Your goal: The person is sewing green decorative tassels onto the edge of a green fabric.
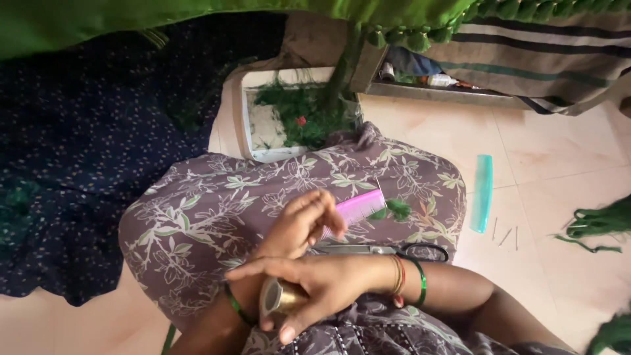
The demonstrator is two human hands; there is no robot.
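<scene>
We view the scene from the head camera, looking down at a lap covered in floral cloth (210, 217).

Left hand (299, 227): we see this arm rise from the lower left, wearing a green bangle at the wrist. The fingers are closed on a pink comb (358, 207), pinching its near end. The comb's teeth end points to the right, and it lies just above the cloth. A small green tuft (394, 209) sits at the comb's far end, touching it.

Right hand (315, 283): we see this arm enter from the lower right, with red, gold and green bangles at the wrist. The hand crosses in front of the left wrist. Its fingers are curled around a gold spool (279, 299), gripping it, with the pale round end of the spool facing left.

Scissors (394, 250) with black handles lie on the lap, between the two hands and just beside the right wrist.

Surroundings: a teal comb (483, 192) lies on the tile floor, to the right of the lap and well apart from both hands. A few needles (505, 235) lie just beside it. A white tray (248, 125) with green thread scraps sits beyond the lap. Green yarn (601, 223) lies at the right edge. Dark blue cloth (85, 144) spreads at the left.
</scene>
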